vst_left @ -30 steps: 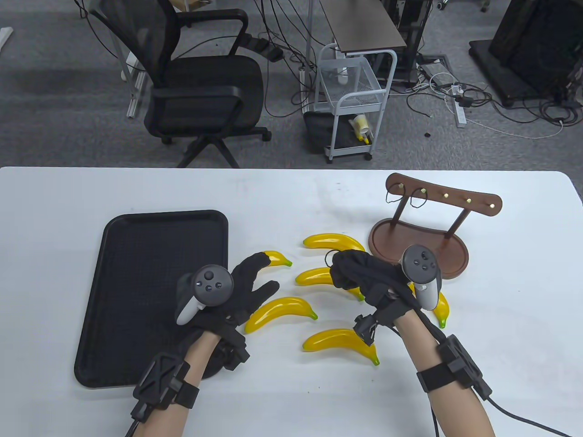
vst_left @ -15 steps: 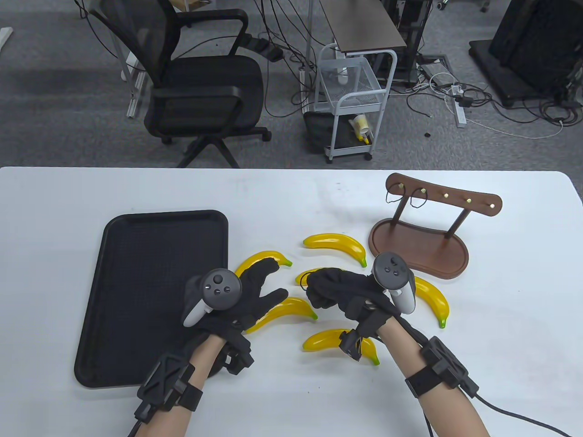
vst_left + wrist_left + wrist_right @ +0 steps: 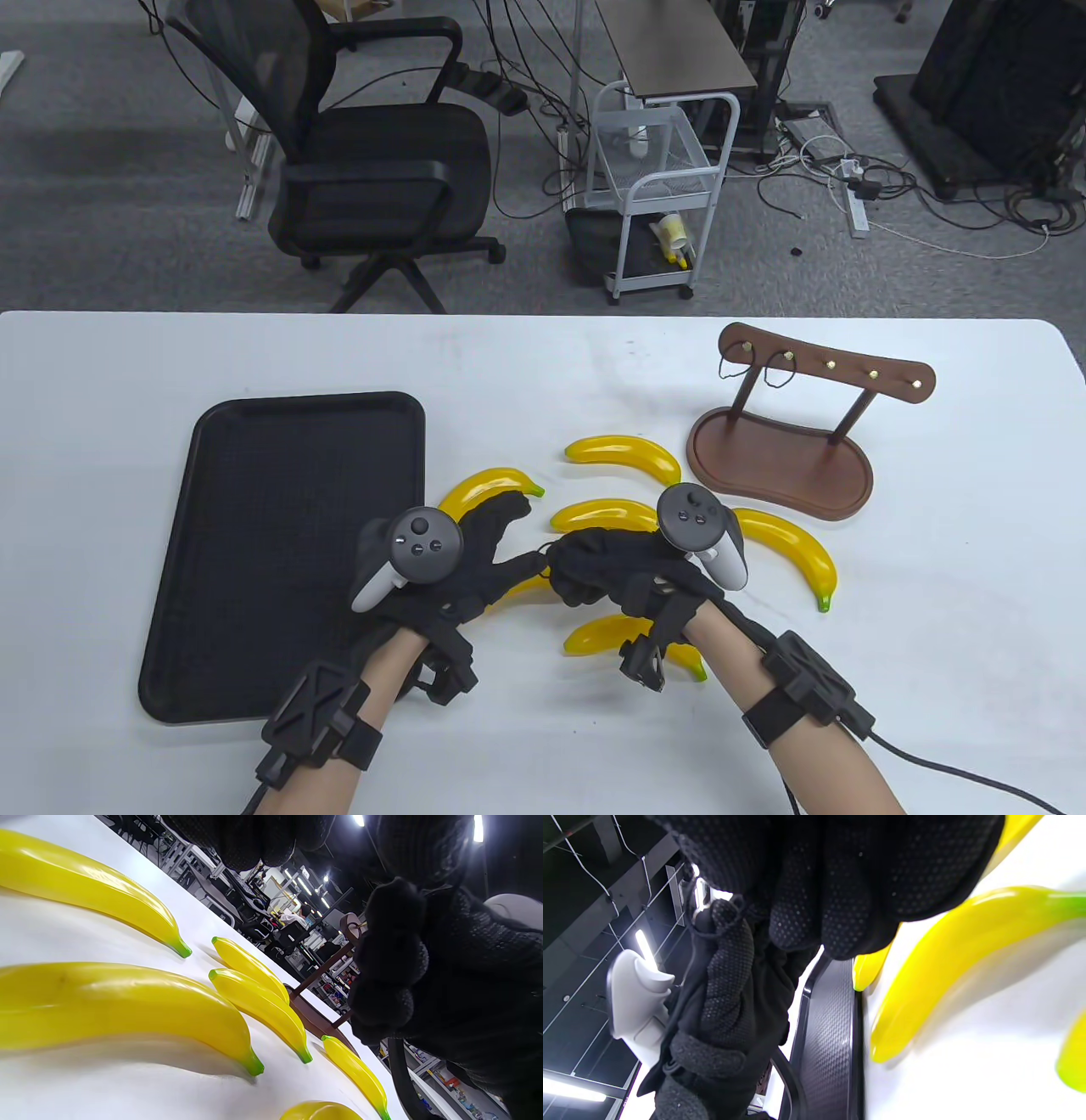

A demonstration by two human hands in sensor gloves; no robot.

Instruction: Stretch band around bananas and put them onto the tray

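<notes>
Several yellow bananas lie loose on the white table; one (image 3: 624, 450) is farthest back, another (image 3: 789, 548) lies right of my hands, and one (image 3: 611, 637) lies under my right wrist. My right hand (image 3: 585, 569) is curled, pinching a thin black band (image 3: 551, 543) whose loop just shows at its fingertips. My left hand (image 3: 501, 543) has its fingers spread and straight, one fingertip touching the right hand's fingers above a mostly hidden banana (image 3: 522, 587). The black tray (image 3: 288, 475) lies left of both hands with nothing visible on it. In the left wrist view, the curled right hand (image 3: 403, 963) hangs over the bananas (image 3: 127, 1001).
A brown wooden stand (image 3: 814, 424) with brass hooks stands at the back right; two more black bands (image 3: 776, 373) hang on its left hooks. Beyond the table's far edge are an office chair (image 3: 382, 161) and a white cart (image 3: 653, 187).
My right hand has moved left and towards me with the band, from beside the stand to meet the left hand. The left hand has shifted slightly right. The bananas have not moved.
</notes>
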